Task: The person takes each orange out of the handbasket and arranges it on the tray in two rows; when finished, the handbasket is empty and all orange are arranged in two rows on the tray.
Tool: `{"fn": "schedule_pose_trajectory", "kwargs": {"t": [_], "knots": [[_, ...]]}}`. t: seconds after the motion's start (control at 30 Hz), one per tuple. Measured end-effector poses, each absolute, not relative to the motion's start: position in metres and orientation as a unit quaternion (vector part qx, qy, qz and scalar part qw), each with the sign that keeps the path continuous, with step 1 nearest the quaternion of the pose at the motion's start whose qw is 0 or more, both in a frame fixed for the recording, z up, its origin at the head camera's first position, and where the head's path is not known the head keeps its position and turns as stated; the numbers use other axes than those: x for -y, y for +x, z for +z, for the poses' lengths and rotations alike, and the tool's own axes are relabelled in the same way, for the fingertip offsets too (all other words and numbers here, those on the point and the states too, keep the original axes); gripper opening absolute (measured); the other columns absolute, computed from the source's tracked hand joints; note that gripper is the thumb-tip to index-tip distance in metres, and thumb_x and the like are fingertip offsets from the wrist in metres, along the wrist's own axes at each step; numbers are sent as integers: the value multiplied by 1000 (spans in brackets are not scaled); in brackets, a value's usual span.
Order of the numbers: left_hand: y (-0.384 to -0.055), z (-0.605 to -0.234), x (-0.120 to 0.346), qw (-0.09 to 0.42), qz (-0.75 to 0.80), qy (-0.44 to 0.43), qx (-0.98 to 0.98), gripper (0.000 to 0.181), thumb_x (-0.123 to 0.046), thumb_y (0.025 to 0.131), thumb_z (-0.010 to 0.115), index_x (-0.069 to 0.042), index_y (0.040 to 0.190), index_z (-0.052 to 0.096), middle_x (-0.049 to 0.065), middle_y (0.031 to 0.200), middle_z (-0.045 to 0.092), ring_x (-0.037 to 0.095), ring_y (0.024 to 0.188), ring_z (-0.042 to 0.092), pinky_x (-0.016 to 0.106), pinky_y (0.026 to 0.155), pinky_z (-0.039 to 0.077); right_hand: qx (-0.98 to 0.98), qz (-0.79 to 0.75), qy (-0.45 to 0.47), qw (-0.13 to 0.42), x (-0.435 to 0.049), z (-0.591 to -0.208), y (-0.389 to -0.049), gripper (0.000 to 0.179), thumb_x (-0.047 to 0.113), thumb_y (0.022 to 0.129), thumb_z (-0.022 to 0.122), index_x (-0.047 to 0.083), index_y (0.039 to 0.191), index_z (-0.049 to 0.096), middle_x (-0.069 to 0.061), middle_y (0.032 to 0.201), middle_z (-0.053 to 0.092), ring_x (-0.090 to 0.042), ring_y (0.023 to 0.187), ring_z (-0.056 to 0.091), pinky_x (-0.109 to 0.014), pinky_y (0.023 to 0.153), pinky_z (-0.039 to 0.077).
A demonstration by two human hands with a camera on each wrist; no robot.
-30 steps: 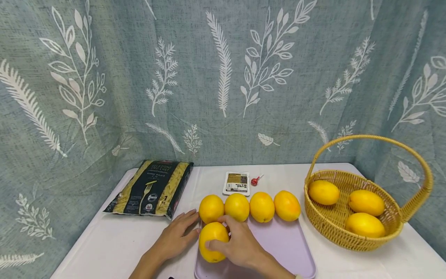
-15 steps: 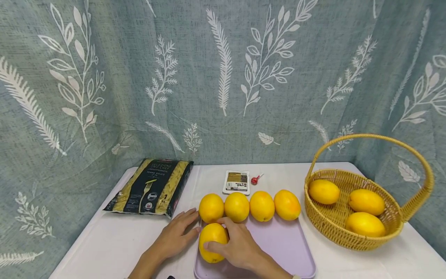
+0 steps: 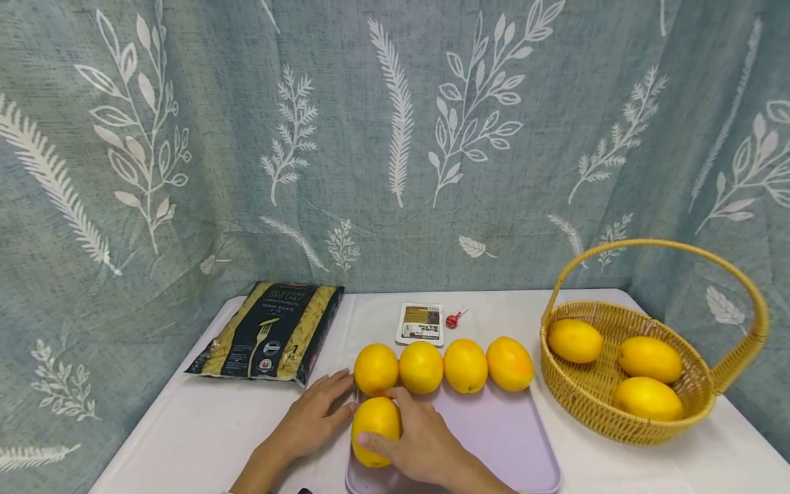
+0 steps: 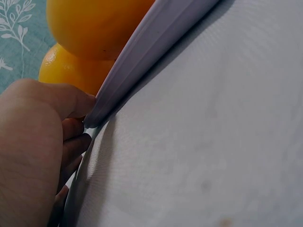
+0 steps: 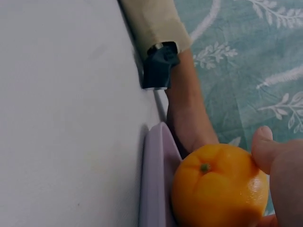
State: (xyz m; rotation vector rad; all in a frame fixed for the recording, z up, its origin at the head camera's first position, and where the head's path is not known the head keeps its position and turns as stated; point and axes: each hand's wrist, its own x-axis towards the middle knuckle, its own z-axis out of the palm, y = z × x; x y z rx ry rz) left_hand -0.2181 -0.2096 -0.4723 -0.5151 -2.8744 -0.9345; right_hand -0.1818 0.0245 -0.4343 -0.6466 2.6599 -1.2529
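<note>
Below a blue-green leaf-print curtain: white-covered tabletop, lilac tray. Orange at tray's nine o'clock, glossy, green stem nub showing; right hand grasps it, fingers around its side. Left hand at the nine o'clock rim, fingers loose. Four similar fruits line twelve o'clock. Tray floor shows toward three; wicker basket beyond, at two.

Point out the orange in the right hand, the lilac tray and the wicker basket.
Held orange (image 3: 376, 416): head view, on the bare peel above the thumb.
Lilac tray (image 3: 494, 439): head view, on its bare floor.
Wicker basket (image 3: 580, 400): head view, on its outer wall.
</note>
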Motion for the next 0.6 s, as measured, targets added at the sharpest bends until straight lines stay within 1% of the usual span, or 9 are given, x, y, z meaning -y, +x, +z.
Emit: {"fn": "schedule_pose_trajectory", "kwargs": {"t": [0.17,0.27,0.43,0.6], "knots": [[-217,-471,208,42,-304,-169,937,52,-32,98,64,-9,144,58,11,152,52,32,144,44,52,125,25,-886,-403,-216,74,-25,-431,-180,73,63,86,70,16,138,50,1,116,67,-10,92,63,-36,79,57],[-217,-470,208,45,-301,-172,937,52,-32,98,64,-9,144,58,11,151,52,32,144,44,52,124,25,-888,-398,-217,75,-26,-429,-178,72,64,88,68,17,139,50,-1,117,67,-11,93,63,-37,80,57],[-216,-470,208,48,-301,-171,937,51,-30,97,64,-9,144,58,12,152,52,33,144,44,53,124,26,-895,-383,-222,62,-27,-424,-176,69,65,90,63,17,138,50,-5,122,68,-16,98,65,-42,85,57],[-215,-471,209,47,-302,-168,937,51,-30,97,64,-10,144,59,11,152,52,33,144,43,54,123,26,-896,-376,-228,55,-29,-421,-176,68,63,92,62,16,138,52,-5,126,67,-16,102,65,-43,88,57]]}}
